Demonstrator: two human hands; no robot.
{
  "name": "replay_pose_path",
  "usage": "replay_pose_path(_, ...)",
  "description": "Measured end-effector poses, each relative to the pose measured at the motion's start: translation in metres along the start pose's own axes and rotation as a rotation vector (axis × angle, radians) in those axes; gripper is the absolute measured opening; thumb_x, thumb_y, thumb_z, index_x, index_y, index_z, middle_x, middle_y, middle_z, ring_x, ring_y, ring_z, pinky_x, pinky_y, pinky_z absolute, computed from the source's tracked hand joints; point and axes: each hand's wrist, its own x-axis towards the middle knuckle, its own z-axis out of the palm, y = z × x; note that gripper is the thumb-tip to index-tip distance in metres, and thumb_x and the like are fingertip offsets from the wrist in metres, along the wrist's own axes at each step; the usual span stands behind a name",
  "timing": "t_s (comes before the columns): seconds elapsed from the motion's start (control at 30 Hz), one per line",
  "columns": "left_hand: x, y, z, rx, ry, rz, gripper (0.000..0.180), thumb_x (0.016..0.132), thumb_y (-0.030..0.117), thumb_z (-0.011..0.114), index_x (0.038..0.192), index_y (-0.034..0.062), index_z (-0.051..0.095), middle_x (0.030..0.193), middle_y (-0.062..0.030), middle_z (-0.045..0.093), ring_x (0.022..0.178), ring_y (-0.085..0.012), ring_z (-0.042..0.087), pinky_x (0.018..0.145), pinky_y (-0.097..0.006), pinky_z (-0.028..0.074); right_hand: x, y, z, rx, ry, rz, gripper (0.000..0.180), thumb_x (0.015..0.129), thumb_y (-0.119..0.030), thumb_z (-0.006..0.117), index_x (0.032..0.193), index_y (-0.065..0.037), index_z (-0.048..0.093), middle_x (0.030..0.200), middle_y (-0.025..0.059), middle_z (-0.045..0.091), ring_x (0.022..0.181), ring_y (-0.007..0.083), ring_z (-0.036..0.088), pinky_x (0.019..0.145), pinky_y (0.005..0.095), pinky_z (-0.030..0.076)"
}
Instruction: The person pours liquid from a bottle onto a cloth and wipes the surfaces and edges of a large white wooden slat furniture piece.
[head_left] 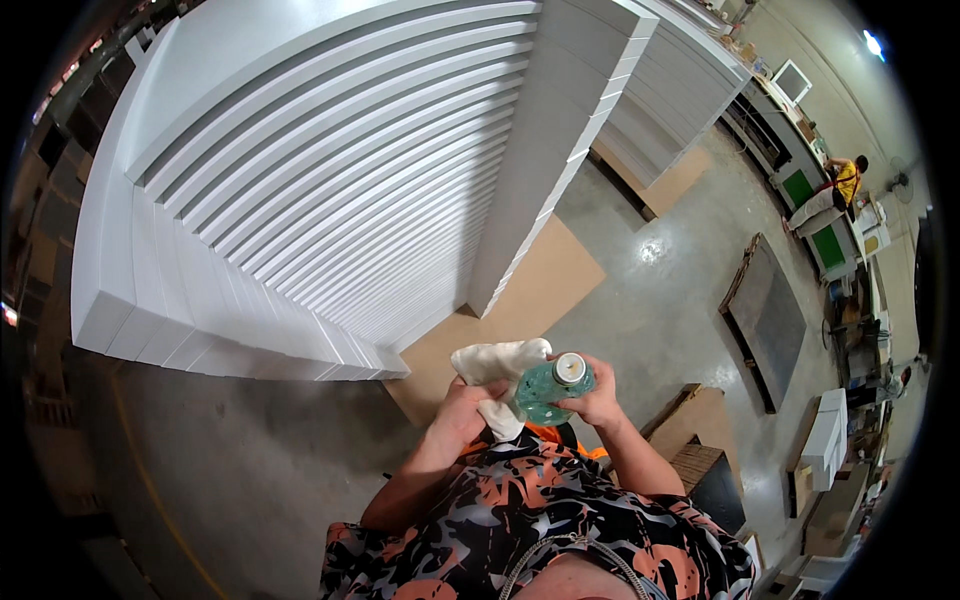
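Concrete floor [250,470], grey and glossy in patches, spreads under a workshop hall, with flat brown boards [530,290] laid on it beneath tall stacks of white panels [330,170] that stand on edge in close rows. To the right lie a dark pallet-like slab [768,318] and some brown cartons [700,415]; farther off, a workbench with green panels [815,215] and another person in a yellow top [848,180].

Much of the rim is black and bent by the lens, and the clutter along the right wall is too small to sort out. The left hand [462,415] is closed around a white cloth [497,365], which hides its fingers. The right hand [597,400] grips a small greenish clear bottle [548,388] with a pale cap, held just beside the cloth, in front of the person's patterned shirt [540,520]. Any label on the bottle cannot be made out
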Motion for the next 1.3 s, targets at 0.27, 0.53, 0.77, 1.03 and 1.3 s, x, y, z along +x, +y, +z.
replay_pose_path(0.27,0.008,0.002,0.007,-0.109,-0.198,-0.095,0.048,0.086,-0.013,0.056,0.131,0.0048,0.051,0.127,-0.0111,0.06,0.117,-0.0255,0.059,0.101,-0.042,0.049,-0.001,-0.016,-0.018,-0.02,0.046,-0.075,0.058,0.056,0.005,0.08,0.112,0.003,0.065,0.117,0.0129,0.069,0.106,0.018,0.064,0.097,0.034,0.049)
replay_pose_path(0.53,0.018,-0.029,0.033,0.194,-0.237,0.18,0.063,0.087,-0.01,0.058,0.145,0.0059,0.038,0.14,-0.0072,0.05,0.129,-0.0201,0.049,0.109,-0.036,0.039,-0.014,-0.043,-0.07,-0.597,0.132,-0.115,0.05,0.059,0.002,0.072,0.109,0.0,0.065,0.094,0.0118,0.07,0.088,0.0205,0.068,0.081,0.0323,0.053)
replay_pose_path(0.77,0.017,-0.018,0.066,0.025,-0.351,0.03,0.052,0.096,0.014,0.058,0.144,0.0052,0.04,0.137,-0.009,0.053,0.127,-0.0236,0.051,0.107,-0.039,0.041,-0.008,-0.082,-0.101,-1.168,0.129,-0.349,0.055,0.059,-0.005,0.069,0.112,-0.012,0.065,0.084,0.0093,0.066,0.074,0.0303,0.067,0.059,0.04,0.053)
replay_pose_path(1.03,0.013,-0.008,0.101,-0.114,-0.419,-0.007,0.062,0.101,0.042,0.048,0.147,0.0032,0.033,0.144,-0.0123,0.047,0.132,-0.0292,0.047,0.11,-0.046,0.038,0.008,-0.134,-0.1,-1.645,0.01,-0.529,0.064,0.051,-0.005,0.071,0.113,-0.013,0.064,0.074,0.0048,0.052,0.066,0.0242,0.057,0.061,0.0351,0.048)
replay_pose_path(1.3,0.011,-0.009,0.121,-0.082,-0.416,0.014,0.065,0.102,0.044,0.043,0.149,0.0029,0.029,0.147,-0.0148,0.043,0.134,-0.0314,0.044,0.111,-0.047,0.037,0.024,-0.154,-0.089,-1.904,-0.078,-0.828,0.043,0.068,-0.012,0.063,0.111,-0.007,0.063,0.074,0.0028,0.051,0.07,0.0188,0.056,0.072,0.032,0.046)
